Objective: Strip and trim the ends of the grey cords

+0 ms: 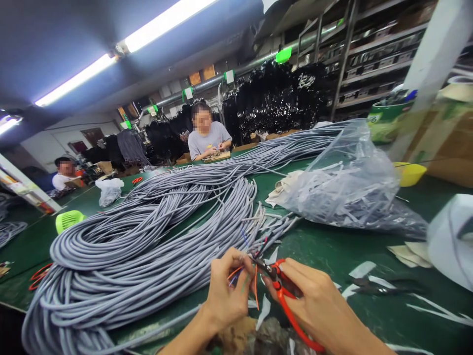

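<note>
My left hand (pixel 229 286) is closed, pinching thin coloured wires (pixel 256 288), orange and blue among them, that show at its fingertips. Red-handled scissors (pixel 283 291) are in my right hand (pixel 314 301), their dark metal blades pointing left and meeting the wires at my left fingertips. Whether the blades are fully closed is hard to see. Just beyond both hands lie the stripped ends (pixel 258 222) of a large bundle of grey cables (pixel 177 251). One grey cable passes under my left wrist.
A clear plastic bag (pixel 343 192) of white scraps stands right of the bundle. Dark pliers (pixel 388 286) and white strips lie at right, near a white container (pixel 453 241). A green basket (pixel 70 220) stands left. Co-workers (pixel 209 135) sit across the green table (pixel 314 249).
</note>
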### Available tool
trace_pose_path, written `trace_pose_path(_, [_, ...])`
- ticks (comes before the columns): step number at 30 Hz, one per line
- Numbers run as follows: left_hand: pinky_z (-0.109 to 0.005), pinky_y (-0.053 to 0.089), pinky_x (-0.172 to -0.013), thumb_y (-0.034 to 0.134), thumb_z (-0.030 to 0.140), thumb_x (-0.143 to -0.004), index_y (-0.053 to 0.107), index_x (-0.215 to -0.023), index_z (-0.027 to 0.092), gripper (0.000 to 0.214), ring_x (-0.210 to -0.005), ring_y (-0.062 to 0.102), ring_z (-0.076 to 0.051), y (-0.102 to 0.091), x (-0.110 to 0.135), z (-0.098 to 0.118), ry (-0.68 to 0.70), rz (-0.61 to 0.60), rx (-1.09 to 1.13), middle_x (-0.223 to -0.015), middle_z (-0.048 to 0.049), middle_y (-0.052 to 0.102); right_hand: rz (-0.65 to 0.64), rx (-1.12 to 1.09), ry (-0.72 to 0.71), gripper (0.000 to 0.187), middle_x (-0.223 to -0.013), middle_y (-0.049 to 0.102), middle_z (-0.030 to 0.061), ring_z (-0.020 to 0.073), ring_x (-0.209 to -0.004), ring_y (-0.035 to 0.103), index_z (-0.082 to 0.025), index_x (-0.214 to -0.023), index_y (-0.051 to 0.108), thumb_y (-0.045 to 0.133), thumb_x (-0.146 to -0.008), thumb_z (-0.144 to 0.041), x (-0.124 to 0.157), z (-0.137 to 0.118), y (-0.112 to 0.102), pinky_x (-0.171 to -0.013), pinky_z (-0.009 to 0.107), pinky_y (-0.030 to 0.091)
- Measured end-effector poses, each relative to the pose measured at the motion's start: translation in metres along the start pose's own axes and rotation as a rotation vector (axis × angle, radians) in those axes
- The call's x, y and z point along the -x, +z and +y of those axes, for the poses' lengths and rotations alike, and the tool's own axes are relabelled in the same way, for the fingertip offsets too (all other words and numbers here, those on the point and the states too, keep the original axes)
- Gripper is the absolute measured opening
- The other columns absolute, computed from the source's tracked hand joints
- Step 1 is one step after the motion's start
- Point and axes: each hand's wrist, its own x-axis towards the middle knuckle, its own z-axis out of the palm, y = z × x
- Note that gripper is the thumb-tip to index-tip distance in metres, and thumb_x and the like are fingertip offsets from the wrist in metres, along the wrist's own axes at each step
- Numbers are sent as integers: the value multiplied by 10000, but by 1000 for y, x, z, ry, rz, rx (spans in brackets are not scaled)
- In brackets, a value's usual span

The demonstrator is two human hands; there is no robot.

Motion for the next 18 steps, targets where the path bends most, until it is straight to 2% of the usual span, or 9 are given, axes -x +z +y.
trace_pose_path(4, [-177,317,-433,504,342,-869,374,-721,184,253,-430,401,-69,1,-1,-1,-61,4,136,-510,41,442,-2,-20,-18,240,-516,495,-26,92,-426,447,-207,-585,439,441,-820,-158,3,-2,2,-428,207,317])
trace_pose_path(7, [-163,308,-410,554,406,-829,351,-718,186,320,-415,406,-54,0,-2,3,-99,9,228,-561,28,490,38,-18,-14,306,-471,467,-34,82,-385,407,-206,-551,426,427,-857,-217,1,-1,4,-410,208,288])
trace_pose_path(11, [-143,316,-375,619,413,-764,389,-845,183,336,-397,436,-48,-2,-11,5,-174,30,261,-655,0,587,73,85,178,390,-460,504,-1,102,-383,427,-208,-512,438,419,-859,-384,-7,10,0,-416,220,296])
trace_pose_path(13, [-139,312,-361,643,405,-730,415,-939,169,389,-380,437,-48,-4,-19,2,-240,66,231,-648,-2,604,-25,169,324,398,-470,549,28,137,-398,474,-212,-503,483,426,-824,-440,-12,17,-5,-420,237,303])
trace_pose_path(15, [-137,295,-338,647,433,-702,451,-963,144,436,-347,415,-42,-9,-25,1,-315,100,209,-618,0,599,-211,264,451,337,-516,609,55,179,-427,528,-222,-535,563,459,-777,-432,-15,22,-11,-415,249,302])
trace_pose_path(18, [-141,285,-306,638,501,-681,525,-907,124,454,-308,386,-36,-20,-15,14,-415,64,228,-580,3,584,-448,332,503,246,-574,656,79,226,-461,580,-253,-609,653,481,-728,-383,-15,30,-15,-405,263,319])
